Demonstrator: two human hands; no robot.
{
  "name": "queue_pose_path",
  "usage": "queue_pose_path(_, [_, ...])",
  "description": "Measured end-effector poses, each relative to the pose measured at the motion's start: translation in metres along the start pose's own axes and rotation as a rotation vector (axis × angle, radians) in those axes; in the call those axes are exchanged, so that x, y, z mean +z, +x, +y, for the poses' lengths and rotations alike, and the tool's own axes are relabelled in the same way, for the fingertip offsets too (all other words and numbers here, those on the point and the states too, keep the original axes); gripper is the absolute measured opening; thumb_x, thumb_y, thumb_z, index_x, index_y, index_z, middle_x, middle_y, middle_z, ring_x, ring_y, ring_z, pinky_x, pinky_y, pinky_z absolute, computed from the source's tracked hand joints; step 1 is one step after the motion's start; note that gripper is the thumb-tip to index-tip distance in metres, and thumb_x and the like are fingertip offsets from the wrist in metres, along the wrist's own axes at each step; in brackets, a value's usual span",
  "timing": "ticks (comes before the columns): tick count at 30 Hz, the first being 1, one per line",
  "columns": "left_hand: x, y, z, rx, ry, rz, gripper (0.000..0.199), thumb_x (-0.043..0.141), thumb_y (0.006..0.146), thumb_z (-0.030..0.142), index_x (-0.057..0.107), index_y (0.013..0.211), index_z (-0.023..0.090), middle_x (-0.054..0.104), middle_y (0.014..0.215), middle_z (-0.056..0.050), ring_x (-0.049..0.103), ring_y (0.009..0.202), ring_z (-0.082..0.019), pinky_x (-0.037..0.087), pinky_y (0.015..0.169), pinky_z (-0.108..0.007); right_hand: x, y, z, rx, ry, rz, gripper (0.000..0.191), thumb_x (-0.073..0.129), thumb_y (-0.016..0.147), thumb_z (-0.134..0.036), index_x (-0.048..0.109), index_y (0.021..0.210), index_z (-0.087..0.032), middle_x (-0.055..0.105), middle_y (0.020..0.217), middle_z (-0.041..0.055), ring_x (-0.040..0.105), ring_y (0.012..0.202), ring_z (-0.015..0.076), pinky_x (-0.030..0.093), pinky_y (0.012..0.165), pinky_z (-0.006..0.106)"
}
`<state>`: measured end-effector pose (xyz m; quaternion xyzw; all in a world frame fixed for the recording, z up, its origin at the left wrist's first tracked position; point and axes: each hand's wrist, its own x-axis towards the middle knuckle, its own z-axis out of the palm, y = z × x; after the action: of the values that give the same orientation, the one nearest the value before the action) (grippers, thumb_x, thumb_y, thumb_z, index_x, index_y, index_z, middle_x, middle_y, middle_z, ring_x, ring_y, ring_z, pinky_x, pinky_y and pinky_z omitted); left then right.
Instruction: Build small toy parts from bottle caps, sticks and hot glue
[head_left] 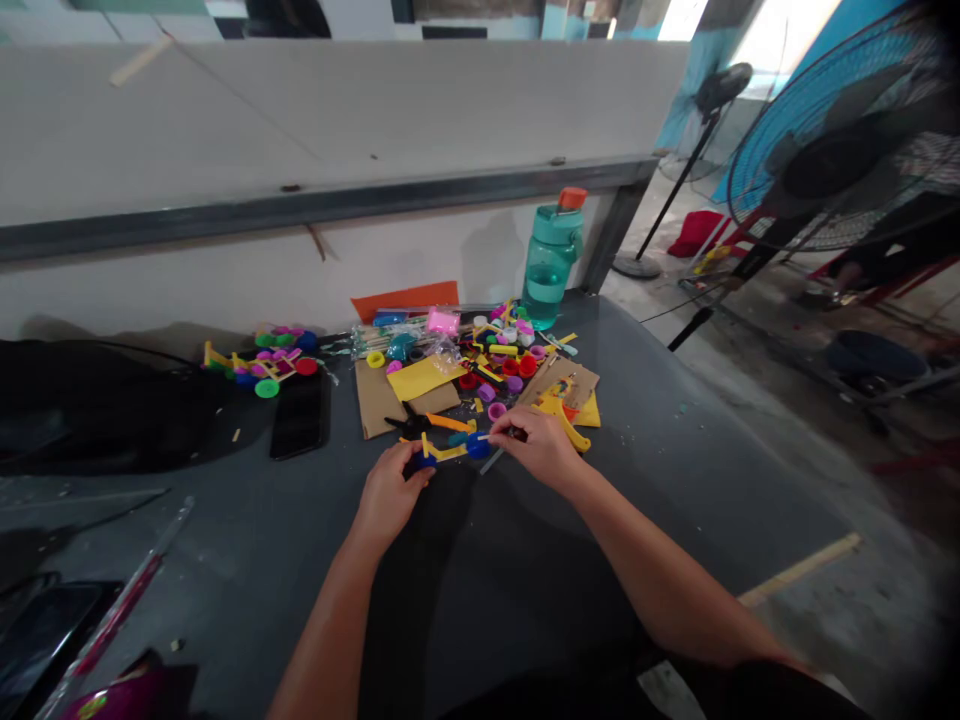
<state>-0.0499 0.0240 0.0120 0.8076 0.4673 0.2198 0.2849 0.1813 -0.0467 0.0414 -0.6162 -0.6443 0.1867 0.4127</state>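
A small toy car frame of yellow strips (450, 453) with blue bottle caps (478, 446) as wheels is held just above the grey table. My left hand (391, 490) is closed around its left end, fingers and thumb on a blue cap. My right hand (538, 446) pinches a thin pale stick (484, 437) against the right blue cap. Just behind the frame lie orange-handled pliers (442, 422) with black jaws. A yellow glue gun (564, 420) rests beyond my right hand, partly covered by it.
Bottle caps (512, 366), sticks and a yellow sheet (426, 377) on cardboard (373, 400) crowd the back. A teal water bottle (547, 275) stands behind them. Left are a phone (300, 415), finished toy cars (274, 362) and a black bag (112, 400). A fan (832, 160) stands right.
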Motion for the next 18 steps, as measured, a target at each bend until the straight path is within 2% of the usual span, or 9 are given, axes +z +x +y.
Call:
queue_pose_path(7, [0.0084, -0.0002, 0.0008, 0.014, 0.068, 0.044, 0.030, 0.059, 0.074, 0.027, 0.059, 0.104, 0.021, 0.061, 0.098, -0.006, 0.055, 0.093, -0.024, 0.043, 0.082, -0.036, -0.0035, -0.0013, 0.0069, -0.091, -0.046, -0.030, 0.009, 0.056, 0.081, -0.023, 0.065, 0.082, -0.021, 0.059, 0.085, 0.0039, 0.055, 0.077, 0.0143, 0.042, 0.067, 0.025])
queue_pose_path(12, [0.0105, 0.0015, -0.0006, 0.057, 0.147, 0.071, 0.028, 0.061, 0.073, 0.029, 0.062, 0.099, 0.020, 0.062, 0.091, -0.007, 0.051, 0.096, -0.025, 0.042, 0.082, -0.035, -0.0012, -0.0019, 0.0090, -0.082, -0.067, -0.035, 0.009, 0.057, 0.080, -0.023, 0.065, 0.082, -0.021, 0.058, 0.084, 0.0033, 0.055, 0.080, 0.0142, 0.042, 0.069, 0.025])
queue_pose_path(18, [0.0117, 0.0020, -0.0022, 0.055, 0.192, 0.102, 0.027, 0.062, 0.073, 0.028, 0.063, 0.099, 0.021, 0.062, 0.094, -0.006, 0.050, 0.099, -0.025, 0.040, 0.086, -0.036, 0.0051, -0.0023, 0.0108, -0.072, -0.078, -0.019, 0.007, 0.059, 0.079, -0.022, 0.066, 0.080, -0.021, 0.058, 0.085, 0.0036, 0.056, 0.081, 0.0144, 0.042, 0.068, 0.023])
